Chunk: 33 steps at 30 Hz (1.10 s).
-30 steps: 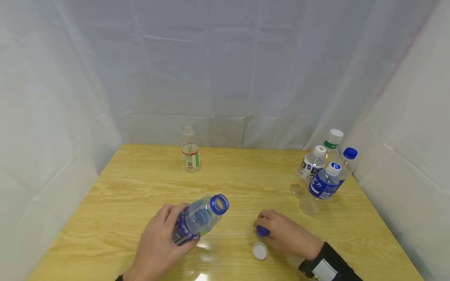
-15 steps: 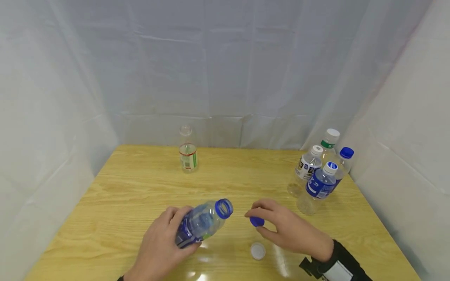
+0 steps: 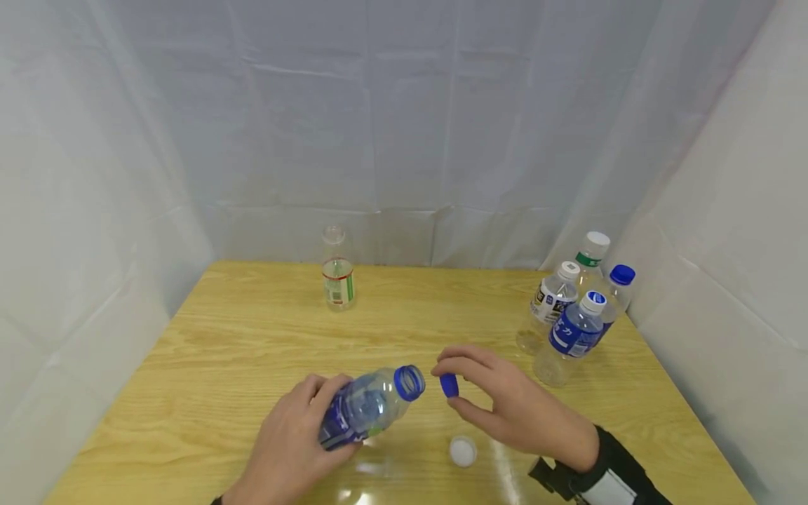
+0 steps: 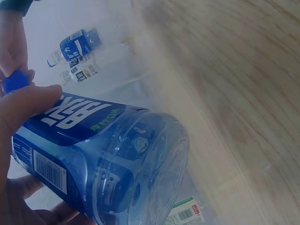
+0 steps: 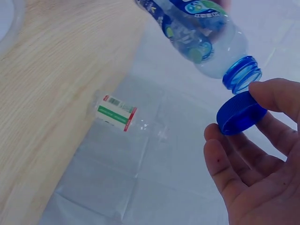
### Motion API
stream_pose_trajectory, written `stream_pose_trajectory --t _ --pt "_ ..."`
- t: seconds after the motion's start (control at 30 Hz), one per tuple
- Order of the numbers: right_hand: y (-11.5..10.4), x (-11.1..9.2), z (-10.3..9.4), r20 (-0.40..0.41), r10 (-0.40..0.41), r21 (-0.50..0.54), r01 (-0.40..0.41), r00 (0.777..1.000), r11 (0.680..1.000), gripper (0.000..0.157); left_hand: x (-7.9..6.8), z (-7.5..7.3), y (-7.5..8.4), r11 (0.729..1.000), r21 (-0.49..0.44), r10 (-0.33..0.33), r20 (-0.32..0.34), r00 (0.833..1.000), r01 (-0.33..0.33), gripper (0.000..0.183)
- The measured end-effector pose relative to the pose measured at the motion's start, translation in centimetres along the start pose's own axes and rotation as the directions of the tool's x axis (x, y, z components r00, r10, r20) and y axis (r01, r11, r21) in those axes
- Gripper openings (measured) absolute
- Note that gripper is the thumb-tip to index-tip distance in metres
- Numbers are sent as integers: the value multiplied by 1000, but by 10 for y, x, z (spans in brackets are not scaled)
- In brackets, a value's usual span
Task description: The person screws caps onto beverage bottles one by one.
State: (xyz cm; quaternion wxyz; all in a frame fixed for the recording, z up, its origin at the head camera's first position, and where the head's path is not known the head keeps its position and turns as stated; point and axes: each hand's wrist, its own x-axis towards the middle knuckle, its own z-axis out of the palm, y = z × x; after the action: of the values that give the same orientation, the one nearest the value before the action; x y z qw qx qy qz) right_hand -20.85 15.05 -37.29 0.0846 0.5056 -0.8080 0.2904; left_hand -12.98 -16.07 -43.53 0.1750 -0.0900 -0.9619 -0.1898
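Observation:
My left hand (image 3: pixel 293 435) grips a clear plastic bottle (image 3: pixel 372 403) with a blue label around its body. The bottle is tilted, its uncapped blue neck pointing up and to the right. In the left wrist view, the thumb and fingers wrap the label (image 4: pixel 65 122). My right hand (image 3: pixel 505 400) pinches a blue bottle cap (image 3: pixel 449 385) between thumb and fingers, just right of the bottle's mouth. The right wrist view has the cap (image 5: pixel 240 112) close to the threaded neck (image 5: pixel 241 74), tilted. On the table below the hands lies a white cap (image 3: pixel 463 451).
At the back left of the wooden table (image 3: pixel 252 337) stands an uncapped clear bottle (image 3: pixel 338 280) with a green and white label. Several capped bottles cluster at the right, a blue-labelled bottle (image 3: pixel 576 330) foremost. White sheeting (image 3: pixel 404 140) encloses the back and sides.
My right hand has lifted the blue cap off the table beside the white cap and carried it up and left. The left hand has moved the bottle slightly right, toward the cap.

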Motion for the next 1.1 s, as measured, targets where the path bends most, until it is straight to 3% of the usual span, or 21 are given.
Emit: stream_pose_trajectory --t 0.37,0.9,1.1 --pt "-15 12 -4 -64 -39 67 43 997 997 36 2 -1 5 1000 -3 -21 66 998 21 89" --pt "-16 13 0 -81 -43 62 48 996 997 22 1 0 9 1000 3 -16 74 997 16 90" --pt "-14 13 2 -80 -52 37 55 995 998 31 2 -2 11 1000 -9 -25 85 996 26 90"
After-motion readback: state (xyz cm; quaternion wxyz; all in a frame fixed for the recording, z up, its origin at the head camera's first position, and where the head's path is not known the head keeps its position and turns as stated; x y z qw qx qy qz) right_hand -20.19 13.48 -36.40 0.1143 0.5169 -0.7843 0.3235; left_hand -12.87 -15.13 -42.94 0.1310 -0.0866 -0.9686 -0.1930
